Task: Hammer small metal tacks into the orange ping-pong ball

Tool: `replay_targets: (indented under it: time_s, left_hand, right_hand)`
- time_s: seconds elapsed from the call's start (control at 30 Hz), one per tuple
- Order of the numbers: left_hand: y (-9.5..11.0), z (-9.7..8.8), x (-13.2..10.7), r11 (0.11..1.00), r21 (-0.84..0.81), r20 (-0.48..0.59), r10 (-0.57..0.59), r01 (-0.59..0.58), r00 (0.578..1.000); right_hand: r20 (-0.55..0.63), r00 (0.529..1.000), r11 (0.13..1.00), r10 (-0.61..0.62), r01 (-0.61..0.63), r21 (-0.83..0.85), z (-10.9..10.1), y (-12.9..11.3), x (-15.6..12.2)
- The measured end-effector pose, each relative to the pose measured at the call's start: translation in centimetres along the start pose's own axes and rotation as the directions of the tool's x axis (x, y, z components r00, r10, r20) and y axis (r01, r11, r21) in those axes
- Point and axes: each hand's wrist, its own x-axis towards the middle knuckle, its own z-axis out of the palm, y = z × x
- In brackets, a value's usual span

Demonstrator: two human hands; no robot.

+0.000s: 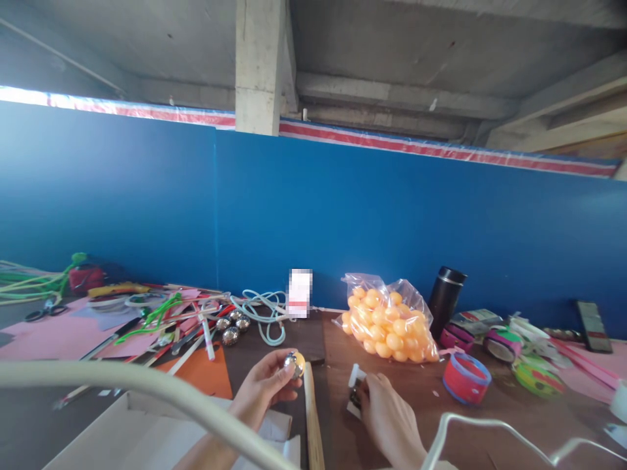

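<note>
My left hand is closed around a shiny metal ball, held between thumb and fingers. Just below and to the right of that ball is a long light wooden stick. My right hand is closed on a small white object with a dark part, low over the brown table; the fingers hide much of it, and its kind cannot be made out. Several similar metal balls lie further back on the left, beside a coiled pale blue cord.
A clear bag of orange balls stands behind my right hand, with a black bottle to its right. Rolls of ribbon lie further right. Papers, scissors and sticks crowd the left. A pale curved tube crosses the foreground.
</note>
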Motion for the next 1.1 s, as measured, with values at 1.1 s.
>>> replay_targets:
  time_s: [1.1]
  left_hand:
    - [-0.27, 0.45, 0.12, 1.0, -0.02, -0.028, -0.014, 0.013, 1.0]
  right_hand:
    - [-0.007, 0.996, 0.719, 0.087, -0.059, 0.692, -0.53, -0.5, -0.18]
